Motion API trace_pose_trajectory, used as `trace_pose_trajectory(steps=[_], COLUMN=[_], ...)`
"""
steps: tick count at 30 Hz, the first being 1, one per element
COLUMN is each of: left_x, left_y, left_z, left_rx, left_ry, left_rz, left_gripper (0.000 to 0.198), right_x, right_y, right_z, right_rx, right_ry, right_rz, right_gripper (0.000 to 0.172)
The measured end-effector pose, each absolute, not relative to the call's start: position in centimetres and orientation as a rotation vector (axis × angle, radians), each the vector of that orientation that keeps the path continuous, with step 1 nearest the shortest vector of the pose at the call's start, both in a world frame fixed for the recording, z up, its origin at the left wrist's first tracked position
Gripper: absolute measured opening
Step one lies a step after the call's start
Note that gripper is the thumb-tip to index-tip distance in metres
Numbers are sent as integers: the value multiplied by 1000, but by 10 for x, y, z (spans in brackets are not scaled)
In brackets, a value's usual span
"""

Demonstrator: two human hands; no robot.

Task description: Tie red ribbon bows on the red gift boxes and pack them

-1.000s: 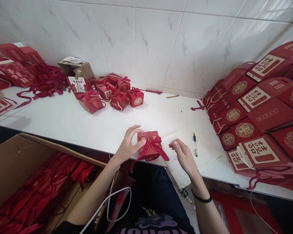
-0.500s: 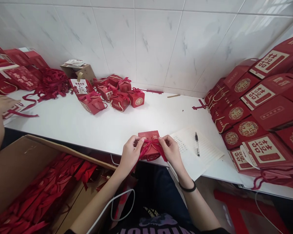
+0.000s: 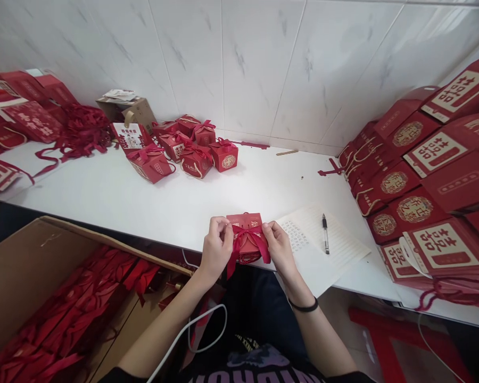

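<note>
A small red gift box [image 3: 245, 222] sits at the near edge of the white table [image 3: 207, 197], tied with a red ribbon [image 3: 249, 240]. My left hand [image 3: 217, 247] pinches the ribbon's left loop beside the box. My right hand [image 3: 277, 246] pinches the right loop on the other side. Both ribbon tails hang down over the box front, between my hands.
Several tied red boxes [image 3: 191, 154] cluster at the back left by a brown carton [image 3: 133, 111]. Large red gift bags [image 3: 423, 181] pile up on the right. A pen [image 3: 324, 232] lies on a paper sheet [image 3: 323, 250]. A cardboard box of red ribbons [image 3: 56, 303] stands lower left.
My right hand came in from the paper to the box and took hold of the ribbon. Both hands now pinch its loops. Another person's arm at the far left has drawn back.
</note>
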State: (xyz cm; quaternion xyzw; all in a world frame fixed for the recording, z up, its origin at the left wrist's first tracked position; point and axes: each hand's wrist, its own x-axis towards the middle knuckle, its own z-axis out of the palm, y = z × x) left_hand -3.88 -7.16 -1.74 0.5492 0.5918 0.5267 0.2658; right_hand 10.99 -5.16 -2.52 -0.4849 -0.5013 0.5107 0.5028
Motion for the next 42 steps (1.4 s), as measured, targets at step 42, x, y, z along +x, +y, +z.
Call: trace_pose_trajectory(steps=[42], left_x=[-71], left_y=[-76], left_z=[24], left_rx=[2024], left_ry=[1779], left_rz=[1156], left_gripper=[33], right_x=[234], right_y=[-24], right_z=[-32], right_rx=[-1692], right_ry=[-1369], right_rz=[816], right_gripper=[38])
